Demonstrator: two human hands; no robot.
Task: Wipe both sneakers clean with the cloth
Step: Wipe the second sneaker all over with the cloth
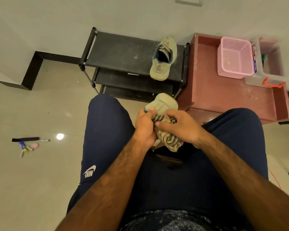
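One olive-tan sneaker (163, 59) stands on the top shelf of a black shoe rack (123, 54), toe pointing away from me. The second olive-tan sneaker (165, 101) is held between my knees, with my left hand (144, 125) gripping its near end. My right hand (182, 127) holds a bunched beige cloth with dark stripes (167, 139) against that sneaker. Most of the held sneaker is hidden behind both hands and the cloth.
A reddish-brown low table (223, 95) stands to the right of the rack, bearing a pink mesh basket (235, 57) and a clear plastic box (270, 64). Small items lie scattered on the tiled floor (28, 144) at left. An orange cord (274, 179) runs along the right.
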